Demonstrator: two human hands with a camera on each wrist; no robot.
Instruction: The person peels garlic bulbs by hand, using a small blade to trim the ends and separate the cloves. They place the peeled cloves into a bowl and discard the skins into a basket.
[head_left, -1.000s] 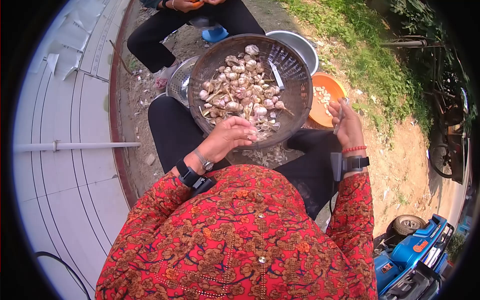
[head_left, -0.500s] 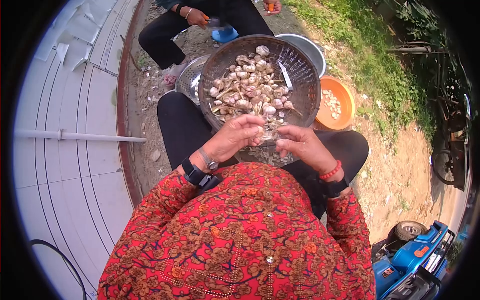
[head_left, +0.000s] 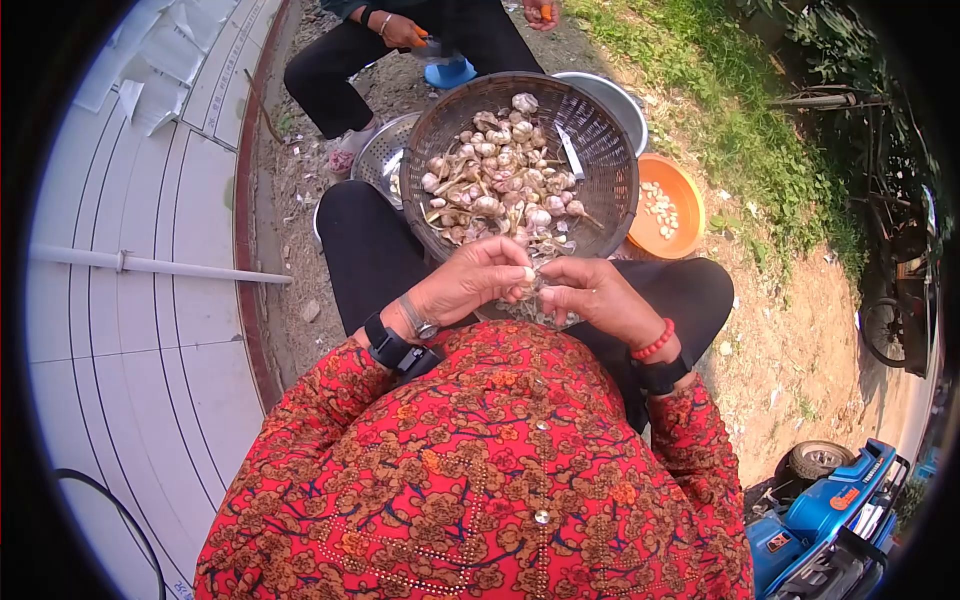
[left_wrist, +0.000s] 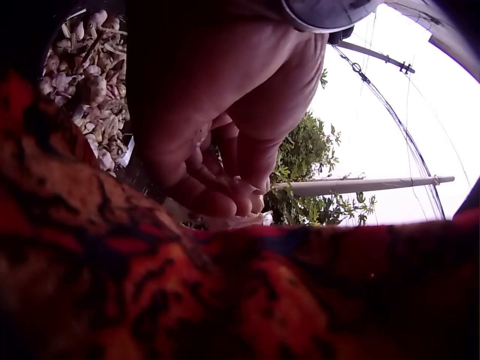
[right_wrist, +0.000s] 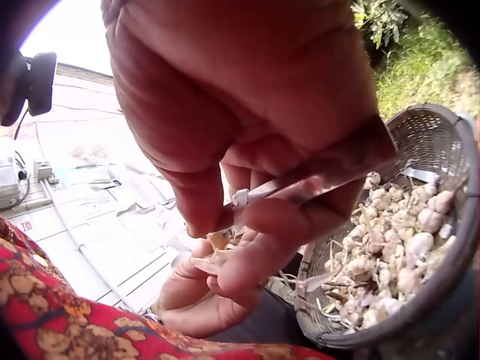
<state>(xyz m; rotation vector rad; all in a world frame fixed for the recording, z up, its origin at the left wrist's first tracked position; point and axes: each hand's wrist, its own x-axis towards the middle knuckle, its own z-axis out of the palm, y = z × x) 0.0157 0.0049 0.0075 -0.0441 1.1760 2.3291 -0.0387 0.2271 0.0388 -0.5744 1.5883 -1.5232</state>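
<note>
In the head view my left hand (head_left: 460, 285) pinches a pale garlic clove (head_left: 529, 274) at its fingertips, above the near rim of the basket. My right hand (head_left: 612, 300) meets it there, fingertips right at the clove. The right wrist view shows a small flat metal knife (right_wrist: 330, 174) gripped across the right fingers, one end close to the clove and its loose papery skin (right_wrist: 214, 262). Garlic bulbs (head_left: 500, 165) with dry stalks are heaped in a dark woven basket (head_left: 622, 185) before my lap. In the left wrist view, curled fingers largely hide the clove.
An orange basin (head_left: 690, 190) with peeled cloves (head_left: 660, 208) stands right of the basket. Behind are a metal basin (head_left: 625, 100) and a perforated metal bowl (head_left: 375, 155). A second knife (head_left: 571, 152) lies in the basket. Another person's hand (head_left: 400, 30) holds an orange-handled tool opposite.
My right hand has come in from beside the orange basin to meet the left at the clove. The left hand stays near the basket's rim. The other person's hands have moved apart.
</note>
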